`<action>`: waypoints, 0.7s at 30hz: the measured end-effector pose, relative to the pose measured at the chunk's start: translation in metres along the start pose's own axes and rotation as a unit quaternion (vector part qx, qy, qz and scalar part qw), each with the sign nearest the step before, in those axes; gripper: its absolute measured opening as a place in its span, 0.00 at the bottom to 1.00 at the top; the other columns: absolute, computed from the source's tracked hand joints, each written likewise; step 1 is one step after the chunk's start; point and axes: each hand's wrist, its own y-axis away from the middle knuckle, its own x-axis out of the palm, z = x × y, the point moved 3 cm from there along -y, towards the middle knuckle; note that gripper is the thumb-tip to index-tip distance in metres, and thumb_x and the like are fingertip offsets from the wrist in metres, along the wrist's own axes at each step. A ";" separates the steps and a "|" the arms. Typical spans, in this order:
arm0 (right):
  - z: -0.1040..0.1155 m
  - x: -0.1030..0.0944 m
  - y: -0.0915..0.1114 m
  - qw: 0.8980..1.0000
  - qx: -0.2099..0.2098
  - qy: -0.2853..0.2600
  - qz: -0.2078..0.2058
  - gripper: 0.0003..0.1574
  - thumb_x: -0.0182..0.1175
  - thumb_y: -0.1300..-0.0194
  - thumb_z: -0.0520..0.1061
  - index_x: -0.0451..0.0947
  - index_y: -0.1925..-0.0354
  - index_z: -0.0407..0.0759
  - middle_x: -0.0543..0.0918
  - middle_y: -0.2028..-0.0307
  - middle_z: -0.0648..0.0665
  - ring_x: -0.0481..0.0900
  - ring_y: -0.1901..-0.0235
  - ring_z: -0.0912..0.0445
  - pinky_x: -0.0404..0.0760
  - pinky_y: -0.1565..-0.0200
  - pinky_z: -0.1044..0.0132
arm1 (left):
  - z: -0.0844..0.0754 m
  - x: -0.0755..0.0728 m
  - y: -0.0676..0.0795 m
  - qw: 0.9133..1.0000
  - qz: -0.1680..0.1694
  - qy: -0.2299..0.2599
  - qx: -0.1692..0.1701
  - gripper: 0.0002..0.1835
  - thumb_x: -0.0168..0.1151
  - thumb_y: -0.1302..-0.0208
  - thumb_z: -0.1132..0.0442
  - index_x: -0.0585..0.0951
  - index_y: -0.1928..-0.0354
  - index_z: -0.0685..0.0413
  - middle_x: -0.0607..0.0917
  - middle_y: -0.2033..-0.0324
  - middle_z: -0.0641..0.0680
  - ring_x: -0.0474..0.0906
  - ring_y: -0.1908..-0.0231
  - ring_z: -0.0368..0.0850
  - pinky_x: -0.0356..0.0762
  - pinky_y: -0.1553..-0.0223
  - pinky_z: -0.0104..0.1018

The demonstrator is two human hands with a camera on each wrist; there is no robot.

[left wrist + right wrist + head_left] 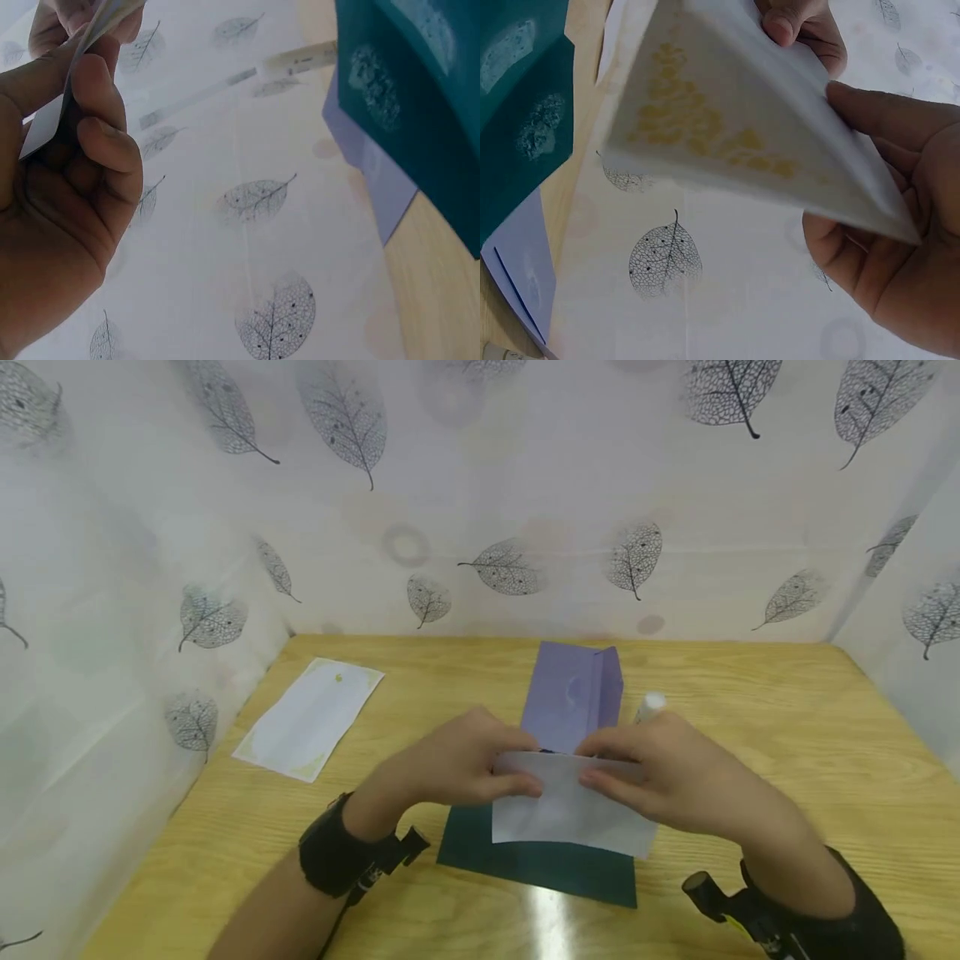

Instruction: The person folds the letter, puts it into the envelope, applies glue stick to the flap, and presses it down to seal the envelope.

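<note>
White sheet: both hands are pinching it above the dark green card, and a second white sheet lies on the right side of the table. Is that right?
Not quite: the head view shows the second white sheet on the left side of the table. The left hand and right hand do pinch the held sheet above the dark green card.

- Right hand point(934, 184), at right, pinches a white sheet point(735, 127) between thumb and fingers.
- Left hand point(814, 30), at top, has its thumb on the same sheet.
- A yellow pattern point(671, 124) marks the sheet's corner.
- At left, a teal card point(525, 94) bears two whitish patches point(540, 127).
</note>
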 end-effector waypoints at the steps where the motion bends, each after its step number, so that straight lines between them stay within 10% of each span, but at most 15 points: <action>1: 0.000 0.002 0.000 1.000 0.007 0.004 0.017 0.03 0.61 0.40 0.47 0.78 0.65 0.53 0.76 0.76 0.63 0.70 0.81 0.72 0.74 0.78 0.74 | -0.001 0.002 -0.001 1.000 0.005 0.000 -0.003 0.09 0.64 0.44 0.53 0.76 0.72 0.48 0.71 0.82 0.40 0.61 0.83 0.28 0.63 0.81 0.22; 13: -0.001 0.013 -0.002 0.997 0.028 0.064 0.041 0.09 0.57 0.36 0.48 0.70 0.74 0.56 0.63 0.85 0.63 0.58 0.86 0.71 0.64 0.85 0.73 | -0.001 0.007 -0.002 0.995 0.001 -0.089 -0.046 0.13 0.62 0.43 0.48 0.77 0.64 0.49 0.73 0.81 0.40 0.63 0.82 0.28 0.63 0.79 0.23; 21: -0.009 -0.005 0.000 0.992 0.078 0.095 -0.001 0.05 0.58 0.37 0.48 0.78 0.65 0.49 0.76 0.77 0.59 0.67 0.81 0.70 0.72 0.78 0.68 | 0.000 -0.013 0.025 0.953 -0.090 -0.230 -0.175 0.29 0.64 0.50 0.39 0.69 0.55 0.50 0.73 0.73 0.41 0.64 0.82 0.33 0.64 0.84 0.28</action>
